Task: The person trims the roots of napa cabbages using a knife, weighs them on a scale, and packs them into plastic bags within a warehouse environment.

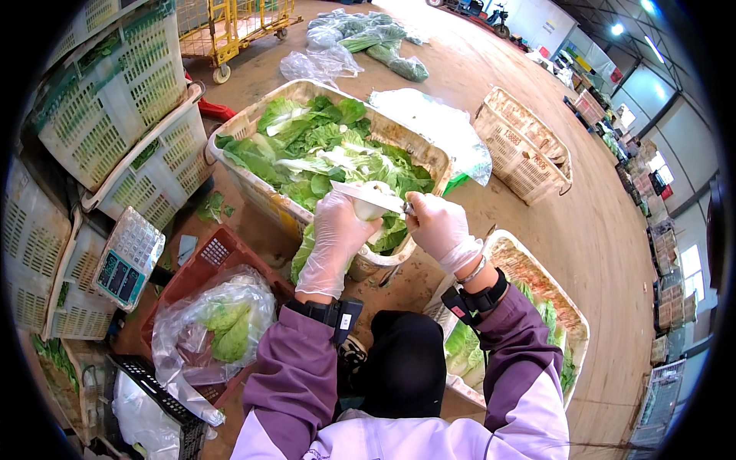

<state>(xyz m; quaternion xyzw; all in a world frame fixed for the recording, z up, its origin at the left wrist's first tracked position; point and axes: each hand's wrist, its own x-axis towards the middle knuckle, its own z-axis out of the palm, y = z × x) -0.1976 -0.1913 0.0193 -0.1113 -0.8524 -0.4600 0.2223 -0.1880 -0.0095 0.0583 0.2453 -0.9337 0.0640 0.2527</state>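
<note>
My right hand [443, 228], in a clear glove, is closed round the handle of a knife [368, 197]. Its pale blade points left across the white stem end of a leafy cabbage [371, 208]. My left hand [337, 226], also gloved, grips that cabbage from the left side; its lower leaves are partly hidden by the hand. Both hands are over the near edge of a large, dirty white crate [264, 195] heaped with loose green cabbage leaves [330, 146]. Whether the blade has cut into the stem, I cannot tell.
By my right forearm stands another crate [579, 326] holding cabbages. A crate [529, 153] and white plastic sheeting [429, 123] lie beyond. On the left are stacked crates [115, 100], a scale [129, 257] and a red-brown crate [218, 249] with a plastic bag [211, 326].
</note>
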